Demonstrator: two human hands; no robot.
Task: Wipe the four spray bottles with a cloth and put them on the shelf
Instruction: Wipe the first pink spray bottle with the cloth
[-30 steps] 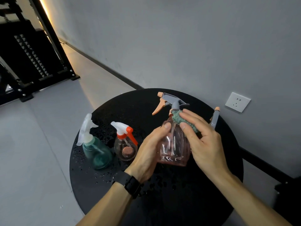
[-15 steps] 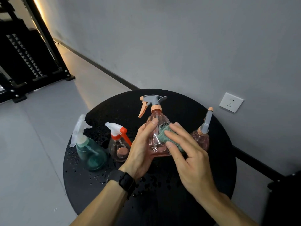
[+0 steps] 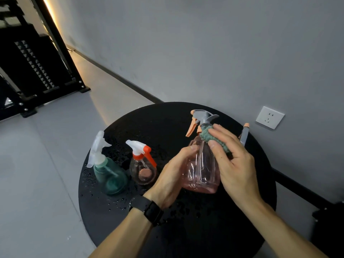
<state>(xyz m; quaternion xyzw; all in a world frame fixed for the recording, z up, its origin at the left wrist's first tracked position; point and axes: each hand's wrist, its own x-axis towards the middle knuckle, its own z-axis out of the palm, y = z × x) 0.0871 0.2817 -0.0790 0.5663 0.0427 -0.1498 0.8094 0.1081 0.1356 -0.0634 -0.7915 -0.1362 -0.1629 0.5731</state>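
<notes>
Now the left hand grips the clear pink plastic spray bottle with grey-and-orange trigger above the round black bench, its fingers curled round the body. The right hand's fingers press a teal fuzzy cloth against the bottle's neck. Left of the fingers stand a teal translucent spray bottle and a small clear bottle with a red-and-white trigger.

The right hand has slid the green fuzzy cloth from the belly of the clear pink plastic spray bottle up to its neck.
</notes>
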